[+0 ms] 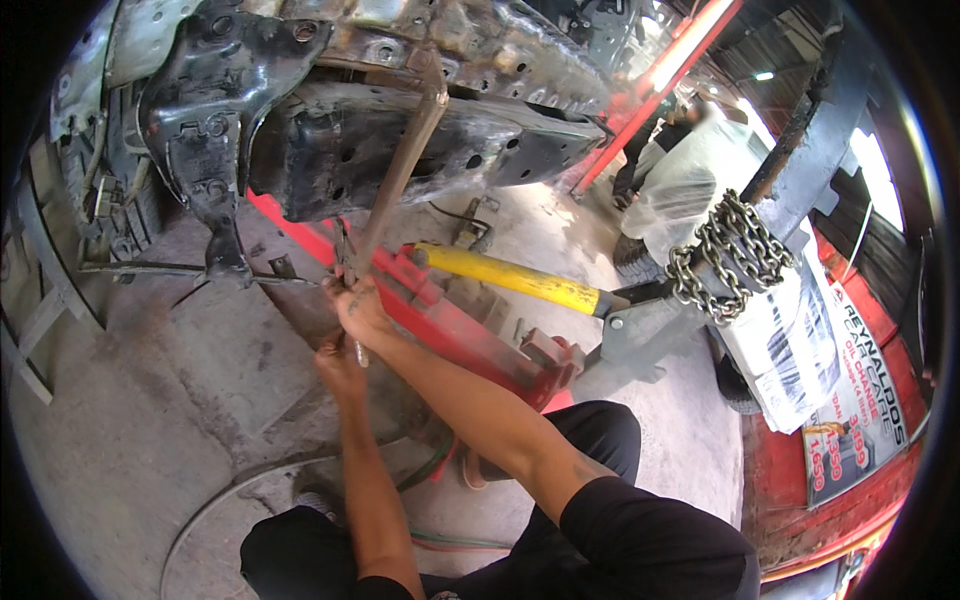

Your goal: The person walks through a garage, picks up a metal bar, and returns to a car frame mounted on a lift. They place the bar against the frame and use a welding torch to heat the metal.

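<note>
Both my hands are closed around the lower part of a long brownish metal bar (pixel 400 180). My right hand (pixel 358 308) grips it higher up, with the forearm reaching across from the right. Just below, my left hand (pixel 341 366) is wrapped round near the bar's lower end, its fingers partly hidden. The bar slants up and to the right, its upper end against the bare metal vehicle frame (pixel 470 50). A slim plier-like metal tool (pixel 344 243) shows just above my right hand; whether that hand touches it cannot be told.
A black bracket (pixel 215 120) hangs from the frame at left. Below lies a red steel beam (pixel 450 340) with a yellow cylinder (pixel 510 277) running to a post wrapped in chain (pixel 730 255). A hose (pixel 215 495) curves over the concrete floor. Another person (pixel 660 145) is farther back.
</note>
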A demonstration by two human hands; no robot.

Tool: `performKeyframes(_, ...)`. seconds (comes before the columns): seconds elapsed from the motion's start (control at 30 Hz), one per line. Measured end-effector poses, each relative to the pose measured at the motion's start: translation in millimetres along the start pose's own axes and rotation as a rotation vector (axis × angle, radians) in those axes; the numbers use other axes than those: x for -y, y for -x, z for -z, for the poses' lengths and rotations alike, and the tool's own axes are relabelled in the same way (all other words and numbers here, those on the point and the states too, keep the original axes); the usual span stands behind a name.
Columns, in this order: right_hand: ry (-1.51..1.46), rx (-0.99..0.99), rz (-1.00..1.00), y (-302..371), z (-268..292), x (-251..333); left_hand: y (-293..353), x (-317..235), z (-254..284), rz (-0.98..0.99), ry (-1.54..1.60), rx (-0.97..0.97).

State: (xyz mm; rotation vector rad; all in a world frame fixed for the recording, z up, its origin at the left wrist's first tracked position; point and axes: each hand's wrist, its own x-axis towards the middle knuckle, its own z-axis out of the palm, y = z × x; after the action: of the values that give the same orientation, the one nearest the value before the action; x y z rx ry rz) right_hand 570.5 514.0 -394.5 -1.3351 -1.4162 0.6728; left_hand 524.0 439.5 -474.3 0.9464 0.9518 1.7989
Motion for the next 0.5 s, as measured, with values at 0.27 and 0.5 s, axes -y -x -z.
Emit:
performKeyframes(0.27,0.167,-0.020,0.104,4,0,15,-3,-20,5,0.440,0.514,-0.015)
performKeyframes(0.5,-0.003,-0.052,0.060,6,-1,21,7,-50,-29,0.409,0.270,-0.181)
